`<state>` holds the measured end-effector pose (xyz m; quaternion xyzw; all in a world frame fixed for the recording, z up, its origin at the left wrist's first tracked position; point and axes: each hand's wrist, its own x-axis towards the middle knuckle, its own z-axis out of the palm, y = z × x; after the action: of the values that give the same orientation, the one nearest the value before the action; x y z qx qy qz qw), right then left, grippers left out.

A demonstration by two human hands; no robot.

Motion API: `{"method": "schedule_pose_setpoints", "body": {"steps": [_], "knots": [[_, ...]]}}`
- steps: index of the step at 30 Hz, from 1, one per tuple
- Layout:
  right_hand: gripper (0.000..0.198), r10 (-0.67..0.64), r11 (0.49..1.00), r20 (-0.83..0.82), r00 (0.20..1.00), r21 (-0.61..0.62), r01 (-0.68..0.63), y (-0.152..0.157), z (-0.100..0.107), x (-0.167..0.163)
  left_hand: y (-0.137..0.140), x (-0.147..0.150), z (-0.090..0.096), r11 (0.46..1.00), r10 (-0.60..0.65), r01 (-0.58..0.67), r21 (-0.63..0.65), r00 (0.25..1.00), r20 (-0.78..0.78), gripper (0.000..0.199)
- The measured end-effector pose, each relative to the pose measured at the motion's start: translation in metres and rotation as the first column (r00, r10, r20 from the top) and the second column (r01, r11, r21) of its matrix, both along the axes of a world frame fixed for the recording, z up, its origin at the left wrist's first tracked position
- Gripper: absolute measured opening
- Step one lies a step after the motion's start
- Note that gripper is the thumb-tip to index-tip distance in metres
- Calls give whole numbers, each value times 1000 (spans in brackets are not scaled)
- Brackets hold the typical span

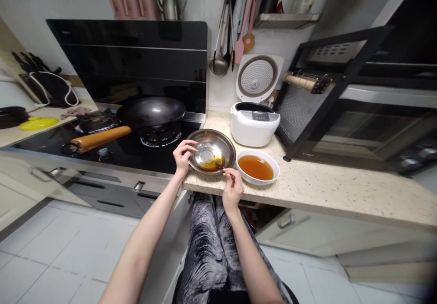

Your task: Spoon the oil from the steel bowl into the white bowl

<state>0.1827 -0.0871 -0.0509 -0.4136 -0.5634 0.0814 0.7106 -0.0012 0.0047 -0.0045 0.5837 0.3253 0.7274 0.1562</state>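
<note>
A wide metal bowl [223,142] sits at the counter's left end, tilted a little, with yellow-brown liquid [206,164] pooled on its near side. My left hand [184,154] is closed on the bowl's left rim. Between the fingers of my right hand [233,186] is the handle of a spoon [220,162], whose head dips into the liquid. Just right of the metal bowl stands a white bowl [261,181] filled with amber-brown liquid; my right hand is near its left side and does not hold it.
Behind the bowls stands a white rice cooker [255,129] with its lid raised. A black wok [152,113] with a wooden handle [102,139] rests on the stove to the left. An oven [372,131] fills the right side. Utensils [227,26] hang on the wall.
</note>
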Motion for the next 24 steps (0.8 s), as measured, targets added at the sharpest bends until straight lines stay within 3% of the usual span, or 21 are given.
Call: {"method": "schedule_pose_setpoints", "body": {"steps": [24], "knots": [[21,-28,999,-43,999,33,29,-1,-2,-4,-1,0,0,1000,-11,11,28,1000,-1,28]]}}
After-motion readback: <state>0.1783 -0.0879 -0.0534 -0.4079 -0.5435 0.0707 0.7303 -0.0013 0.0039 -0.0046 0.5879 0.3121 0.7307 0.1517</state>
